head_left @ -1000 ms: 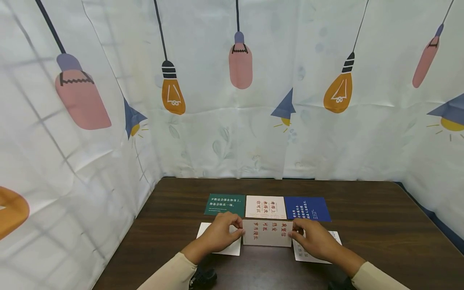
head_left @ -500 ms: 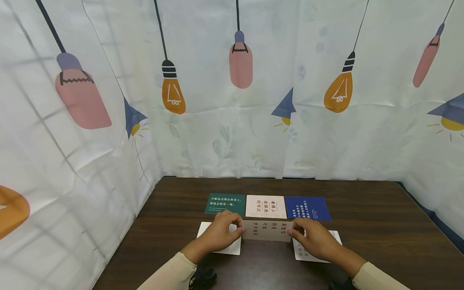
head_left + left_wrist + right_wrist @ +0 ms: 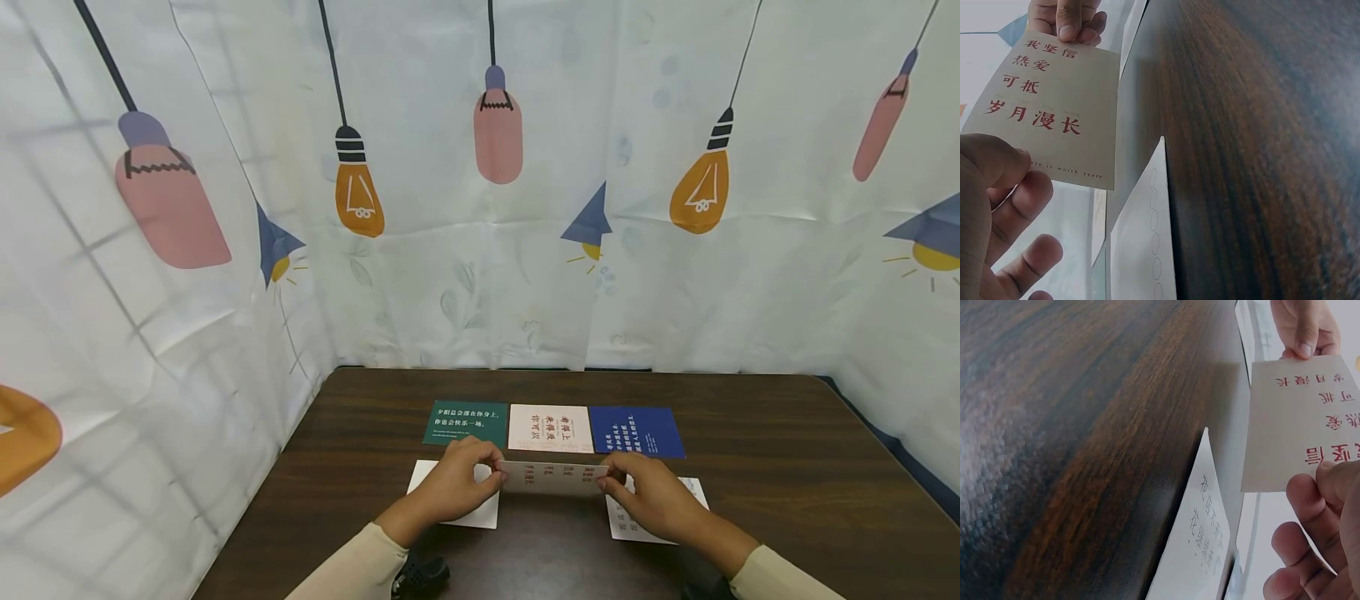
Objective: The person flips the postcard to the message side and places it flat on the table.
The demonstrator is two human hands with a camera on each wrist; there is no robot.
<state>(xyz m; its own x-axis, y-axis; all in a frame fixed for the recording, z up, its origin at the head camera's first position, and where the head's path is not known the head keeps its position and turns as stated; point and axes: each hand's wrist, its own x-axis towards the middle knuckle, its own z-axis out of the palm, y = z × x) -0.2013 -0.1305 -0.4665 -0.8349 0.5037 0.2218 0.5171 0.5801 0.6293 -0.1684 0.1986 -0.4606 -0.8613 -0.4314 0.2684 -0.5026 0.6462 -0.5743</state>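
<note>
Head view: at risk of slipping or buckling

Pinching tilted card (image 3: 553, 479) by opposite ends with left hand (image 3: 459, 479) and right hand (image 3: 654, 497), above table (image 3: 780, 450), between white cards (image 3: 480, 515). Might buckle from pushing inward, drop from loosening one pinch, or overlap from lowering off-centre.

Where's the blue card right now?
In the head view, the blue card lies rightmost in the far row, beside the pale pink card, beyond the right hand.

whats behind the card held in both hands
Beyond the held card, a pale card with red print lies on the table; the held card's back and whatever it covers in the head view are hidden.
</note>
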